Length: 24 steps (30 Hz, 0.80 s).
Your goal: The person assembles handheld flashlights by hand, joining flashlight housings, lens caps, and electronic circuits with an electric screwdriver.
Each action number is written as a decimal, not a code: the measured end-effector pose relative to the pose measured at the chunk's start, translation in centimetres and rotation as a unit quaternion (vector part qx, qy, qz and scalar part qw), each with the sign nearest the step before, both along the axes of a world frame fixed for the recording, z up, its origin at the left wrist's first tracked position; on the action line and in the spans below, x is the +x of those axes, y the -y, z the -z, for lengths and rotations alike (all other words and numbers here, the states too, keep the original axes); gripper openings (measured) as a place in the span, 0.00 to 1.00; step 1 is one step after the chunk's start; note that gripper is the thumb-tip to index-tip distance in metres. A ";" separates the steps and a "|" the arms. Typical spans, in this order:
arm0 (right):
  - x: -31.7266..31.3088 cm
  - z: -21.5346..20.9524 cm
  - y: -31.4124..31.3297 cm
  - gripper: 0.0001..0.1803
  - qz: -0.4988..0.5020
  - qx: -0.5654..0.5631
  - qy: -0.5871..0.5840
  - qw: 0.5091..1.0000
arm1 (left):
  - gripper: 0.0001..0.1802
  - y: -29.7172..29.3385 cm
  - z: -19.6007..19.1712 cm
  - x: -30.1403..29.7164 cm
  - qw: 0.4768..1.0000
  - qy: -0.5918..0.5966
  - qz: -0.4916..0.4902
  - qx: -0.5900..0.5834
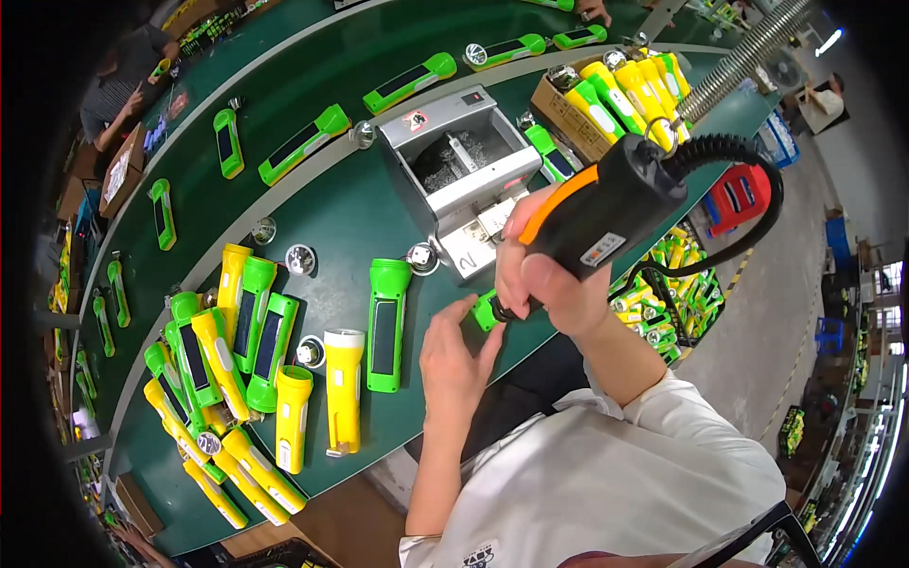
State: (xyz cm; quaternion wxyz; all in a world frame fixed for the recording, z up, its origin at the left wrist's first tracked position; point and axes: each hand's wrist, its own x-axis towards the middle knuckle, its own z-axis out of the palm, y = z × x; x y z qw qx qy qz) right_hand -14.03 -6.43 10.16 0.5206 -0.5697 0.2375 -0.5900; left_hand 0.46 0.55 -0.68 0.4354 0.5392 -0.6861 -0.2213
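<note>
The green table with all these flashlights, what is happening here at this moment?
A person is working at a green table. The right hand grips a black and orange electric screwdriver, which hangs from a coiled cable, and points its tip down at a small green flashlight part. The left hand steadies that part at the table edge. Green and yellow flashlights lie in a heap to the left. A grey screw tray stands behind the hands.

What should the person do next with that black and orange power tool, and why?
Probably press the electric screwdriver straight down and run it. Its tip already sits on the small green part, which the left hand steadies at the table's edge, and the right hand grips the tool's body.
</note>
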 end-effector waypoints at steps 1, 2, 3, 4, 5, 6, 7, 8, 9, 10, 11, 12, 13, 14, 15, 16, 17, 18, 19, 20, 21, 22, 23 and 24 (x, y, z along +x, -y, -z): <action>0.1 0.2 -0.2 0.22 -0.001 0.001 0.000 1.000 | 0.29 0.0 0.0 0.0 1.000 0.000 -0.001 0.001; 0.2 0.5 -0.3 0.22 -0.003 -0.009 -0.005 1.000 | 0.29 0.0 -0.1 0.0 1.000 -0.003 -0.002 0.000; 0.2 0.8 -0.4 0.22 -0.005 -0.020 -0.010 1.000 | 0.29 0.0 -0.2 0.0 1.000 -0.006 -0.003 -0.001; 0.2 1.0 -0.5 0.22 -0.010 -0.021 -0.007 1.000 | 0.29 -0.1 -0.3 0.0 1.000 -0.006 -0.004 0.000; 0.1 1.2 -0.6 0.22 -0.011 -0.020 -0.007 1.000 | 0.30 -0.1 -0.3 0.0 1.000 -0.007 -0.001 0.003; 0.1 1.4 -0.6 0.23 -0.011 -0.022 -0.011 1.000 | 0.30 -0.1 -0.3 0.0 1.000 -0.007 0.000 0.006; 0.1 1.5 -0.6 0.23 -0.012 -0.023 -0.015 1.000 | 0.30 -0.1 -0.3 0.0 1.000 -0.007 -0.002 0.006; 0.2 1.7 -0.6 0.23 -0.013 -0.023 -0.015 1.000 | 0.31 -0.1 -0.3 0.0 1.000 -0.012 0.001 0.011; 0.3 1.9 -0.8 0.23 -0.013 -0.019 -0.008 1.000 | 0.32 -0.2 -0.3 0.0 1.000 -0.016 0.003 0.016; 0.4 2.1 -0.9 0.24 -0.013 -0.015 -0.002 1.000 | 0.32 -0.2 -0.2 0.1 1.000 -0.016 0.001 0.016; 0.4 2.4 -1.0 0.24 -0.014 -0.015 -0.002 1.000 | 0.33 -0.2 -0.2 0.1 1.000 -0.019 0.006 0.022; 0.4 2.7 -1.1 0.24 -0.014 -0.021 -0.001 1.000 | 0.33 -0.2 -0.3 0.2 0.999 -0.022 0.009 0.028; 0.5 2.9 -1.2 0.24 -0.013 -0.028 -0.001 1.000 | 0.33 -0.2 -0.2 0.3 0.999 -0.022 0.006 0.027; 0.5 3.2 -1.3 0.24 -0.016 -0.029 -0.001 0.999 | 0.34 -0.2 -0.2 0.4 0.999 -0.021 0.010 0.024; 0.5 3.5 -1.5 0.24 -0.017 -0.038 -0.007 0.999 | 0.34 -0.2 -0.1 0.4 0.999 -0.022 0.015 0.020; 0.5 3.8 -1.6 0.24 -0.018 -0.049 -0.013 0.999 | 0.34 -0.1 -0.2 0.4 0.999 -0.024 0.012 0.018; 0.4 4.3 -1.8 0.24 -0.020 -0.051 -0.015 0.998 | 0.35 -0.1 -0.4 0.5 0.999 -0.024 0.020 0.020; 0.5 4.4 -1.8 0.24 -0.035 -0.073 -0.016 0.997 | 0.35 0.0 -0.7 0.5 0.999 -0.024 0.025 0.020; 0.4 4.2 -1.8 0.23 -0.050 -0.094 -0.016 0.994 | 0.35 0.0 -0.7 0.6 0.999 -0.026 0.020 0.016; -0.4 3.8 -0.7 0.22 -0.114 -0.165 -0.059 0.978 | 0.34 -0.2 -0.6 0.8 1.000 -0.010 0.019 0.003; -0.5 3.9 -1.0 0.21 -0.129 -0.151 -0.079 0.977 | 0.34 -0.3 -0.4 0.9 1.000 0.007 0.019 -0.010; -0.1 4.1 -0.7 0.21 -0.140 -0.182 -0.069 0.971 | 0.34 -0.3 -0.4 0.9 1.000 0.006 0.013 -0.016; 0.3 4.4 -0.5 0.21 -0.151 -0.213 -0.058 0.964 | 0.34 -0.4 -0.5 0.9 1.000 0.011 0.015 -0.013; 0.5 4.5 -0.9 0.21 -0.125 -0.223 -0.067 0.964 | 0.34 -0.4 -0.6 0.9 1.000 0.016 0.018 -0.011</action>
